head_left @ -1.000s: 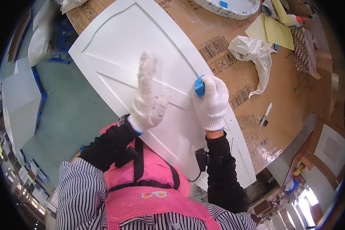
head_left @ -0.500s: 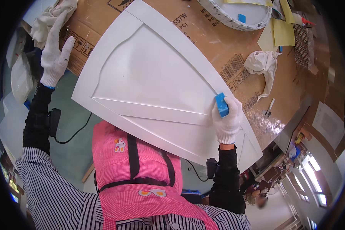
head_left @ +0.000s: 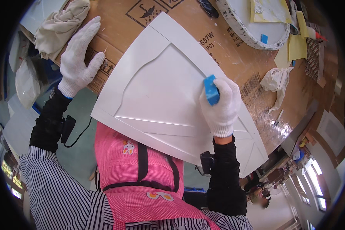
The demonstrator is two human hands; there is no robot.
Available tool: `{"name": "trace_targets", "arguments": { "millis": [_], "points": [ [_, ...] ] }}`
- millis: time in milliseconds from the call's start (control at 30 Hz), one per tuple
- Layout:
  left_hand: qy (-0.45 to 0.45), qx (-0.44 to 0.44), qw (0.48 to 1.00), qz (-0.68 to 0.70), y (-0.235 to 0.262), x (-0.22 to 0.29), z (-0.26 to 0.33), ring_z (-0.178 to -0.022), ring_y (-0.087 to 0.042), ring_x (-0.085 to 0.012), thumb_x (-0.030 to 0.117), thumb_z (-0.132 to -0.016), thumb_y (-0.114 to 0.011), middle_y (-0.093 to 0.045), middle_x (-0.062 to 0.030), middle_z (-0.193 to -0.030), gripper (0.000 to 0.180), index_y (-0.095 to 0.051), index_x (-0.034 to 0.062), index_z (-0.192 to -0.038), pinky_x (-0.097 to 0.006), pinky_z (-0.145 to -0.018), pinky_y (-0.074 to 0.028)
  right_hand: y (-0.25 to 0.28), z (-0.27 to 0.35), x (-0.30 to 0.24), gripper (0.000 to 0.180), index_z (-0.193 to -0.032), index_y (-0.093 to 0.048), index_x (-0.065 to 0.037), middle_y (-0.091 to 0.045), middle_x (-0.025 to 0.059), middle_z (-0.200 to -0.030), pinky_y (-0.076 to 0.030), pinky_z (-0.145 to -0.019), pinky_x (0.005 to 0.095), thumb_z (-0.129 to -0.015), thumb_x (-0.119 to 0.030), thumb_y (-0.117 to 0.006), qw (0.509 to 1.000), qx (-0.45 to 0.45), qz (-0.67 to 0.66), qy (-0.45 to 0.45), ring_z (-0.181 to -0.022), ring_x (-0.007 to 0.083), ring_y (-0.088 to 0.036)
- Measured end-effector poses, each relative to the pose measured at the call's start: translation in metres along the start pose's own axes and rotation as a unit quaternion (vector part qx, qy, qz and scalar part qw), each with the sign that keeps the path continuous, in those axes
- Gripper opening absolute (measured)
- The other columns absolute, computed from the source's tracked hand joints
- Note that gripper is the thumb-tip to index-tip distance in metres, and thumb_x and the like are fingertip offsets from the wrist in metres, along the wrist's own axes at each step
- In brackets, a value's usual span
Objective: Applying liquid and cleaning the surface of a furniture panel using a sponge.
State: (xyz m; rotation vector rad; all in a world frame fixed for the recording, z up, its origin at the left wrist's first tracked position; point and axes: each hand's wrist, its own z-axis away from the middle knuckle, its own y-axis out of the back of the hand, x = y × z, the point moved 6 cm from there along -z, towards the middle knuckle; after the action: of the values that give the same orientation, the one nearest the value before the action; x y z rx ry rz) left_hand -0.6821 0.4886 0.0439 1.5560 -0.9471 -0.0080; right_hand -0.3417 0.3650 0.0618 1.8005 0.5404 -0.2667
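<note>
Okay, two gloved hands. Right hand [head_left: 221,105]: fingers curled, pinching a blue block [head_left: 211,90] between thumb and fingers, over the white panel [head_left: 153,94], at the inner edge of its far-side border. Panel lies between the hands, mostly left of the right one, pointed end up and away, recessed shapes on its face; its near edge overhangs the desk [head_left: 241,61], above the pink apron [head_left: 119,165] below both hands.

Left hand [head_left: 78,63]: holds nothing, thumb and fingers spread apart, left of the panel and clear of it. Seems to hover over the desk's edge, but contact with the cardboard top is hard to tell from this angle. Bunched beige cloth [head_left: 61,27] just beyond its fingers, up and left.

Beyond the right hand, up and right: round tray [head_left: 234,27] with a yellow sheet [head_left: 270,11] and a small blue piece [head_left: 264,38] in it. Crumpled white cloth [head_left: 275,81] right of the right hand, well apart from it.
</note>
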Motion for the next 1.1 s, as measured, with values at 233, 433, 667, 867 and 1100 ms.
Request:
{"name": "trace_targets", "arguments": {
  "millis": [233, 433, 667, 867, 1100],
  "points": [
    [-0.002, -0.007, 1.0, -0.007, -0.001, 0.007, -0.008, -0.137, -0.055, -0.0347, 0.008, -0.08, -0.073, -0.06, -0.015, -0.146, 0.065, -0.057, 0.0047, -0.142, -0.043, -0.117, -0.041, -0.016, -0.025, -0.009, 0.062, -0.12, -0.058, -0.012, -0.065, 0.0115, -0.108, -0.051, -0.082, 0.0443, -0.064, 0.001, -0.082, 1.0, 0.028, -0.001, 0.014, -0.097, 0.0352, -0.063],
    [0.016, -0.01, 1.0, -0.007, 0.001, 0.005, -0.004, -0.135, -0.056, -0.0339, 0.009, -0.078, -0.074, -0.061, -0.014, -0.144, 0.067, -0.057, 0.0057, -0.142, -0.043, -0.116, -0.042, -0.049, -0.076, -0.044, 0.051, -0.114, -0.06, -0.009, -0.066, 0.0147, -0.108, -0.053, -0.085, 0.0439, -0.069, 0.002, -0.081, 0.997, 0.0, -0.048, 0.065, -0.098, 0.0364, -0.066],
    [0.013, -0.005, 1.0, 0.001, 0.008, 0.002, -0.005, -0.134, -0.057, -0.0344, 0.009, -0.077, -0.075, -0.062, -0.0136, -0.143, 0.066, -0.058, 0.0057, -0.141, -0.043, -0.115, -0.043, -0.051, -0.08, -0.051, 0.049, -0.114, -0.061, -0.008, -0.066, 0.0144, -0.107, -0.053, -0.086, 0.0444, -0.07, 0.001, -0.08, 0.997, -0.002, -0.026, 0.066, -0.097, 0.0366, -0.066],
    [0.018, -0.019, 0.999, 0.019, 0.006, 0.001, -0.007, -0.135, -0.057, -0.0346, 0.007, -0.078, -0.074, -0.062, -0.0146, -0.142, 0.065, -0.058, 0.0053, -0.142, -0.043, -0.116, -0.043, -0.041, -0.071, -0.043, 0.05, -0.113, -0.062, -0.009, -0.067, 0.014, -0.108, -0.053, -0.085, 0.0447, -0.068, 0.002, -0.08, 0.998, -0.039, 0.014, 0.053, -0.097, 0.0363, -0.065],
    [0.007, -0.023, 0.999, 0.033, -0.011, -0.002, 0.0, -0.139, -0.052, -0.034, 0.001, -0.088, -0.065, -0.057, -0.0187, -0.147, 0.061, -0.05, -0.0018, -0.147, -0.041, -0.119, -0.037, 0.025, 0.025, 0.022, 0.053, -0.115, -0.06, -0.01, -0.068, 0.0137, -0.109, -0.053, -0.085, 0.0435, -0.069, 0.003, -0.082, 0.999, -0.036, 0.033, -0.015, -0.098, 0.0359, -0.066]
  ]
}}
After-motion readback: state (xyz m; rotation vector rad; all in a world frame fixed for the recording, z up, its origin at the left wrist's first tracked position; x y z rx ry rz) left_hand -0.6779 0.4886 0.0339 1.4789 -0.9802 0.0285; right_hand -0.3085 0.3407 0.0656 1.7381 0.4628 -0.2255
